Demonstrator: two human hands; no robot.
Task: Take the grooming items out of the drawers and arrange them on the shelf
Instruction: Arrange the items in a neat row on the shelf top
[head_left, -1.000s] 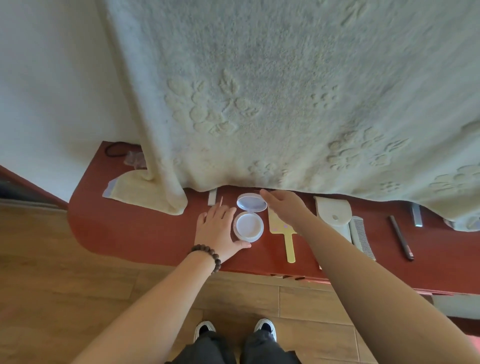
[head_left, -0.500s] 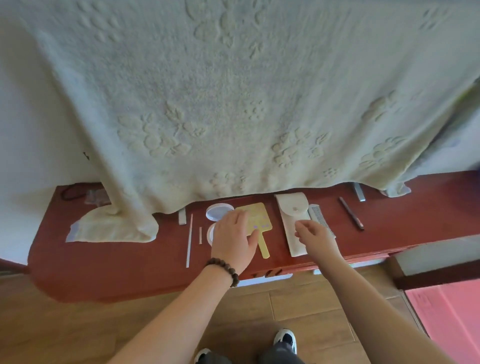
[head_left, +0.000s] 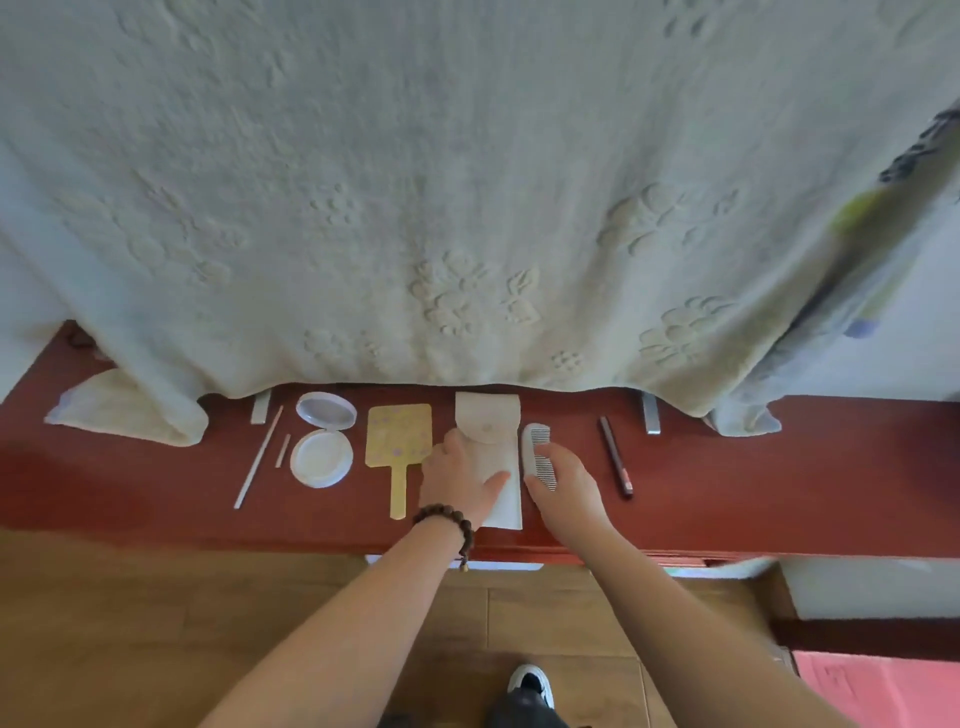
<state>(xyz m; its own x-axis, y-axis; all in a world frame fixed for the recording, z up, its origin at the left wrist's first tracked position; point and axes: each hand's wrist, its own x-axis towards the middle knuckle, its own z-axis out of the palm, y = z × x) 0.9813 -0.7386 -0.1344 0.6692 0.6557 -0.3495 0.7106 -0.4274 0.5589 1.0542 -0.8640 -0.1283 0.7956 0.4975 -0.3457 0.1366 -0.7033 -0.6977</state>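
Grooming items lie in a row on the red shelf (head_left: 779, 483). From the left: a long white stick (head_left: 258, 457), an open round white compact (head_left: 322, 457) with its lid (head_left: 326, 410), a yellow hand mirror (head_left: 399, 441), a cream pouch (head_left: 488, 415), a white comb (head_left: 537, 452) and a dark pencil (head_left: 615, 457). My left hand (head_left: 460, 480) rests flat on the pouch, fingers straight. My right hand (head_left: 569, 483) lies beside the comb, its fingers touching the comb's right side.
A large pale embossed towel (head_left: 467, 208) hangs over the shelf's back, its folded corner (head_left: 130, 410) lying on the left end. Two small metal pieces (head_left: 650, 415) sit near the towel's hem. Wooden floor and my shoe (head_left: 530, 686) are below; a pink surface (head_left: 883, 686) at bottom right.
My left hand moved right from the compact and mirror onto the pouch. My right hand moved from the pouch's lower edge to the comb. The view shifted right.
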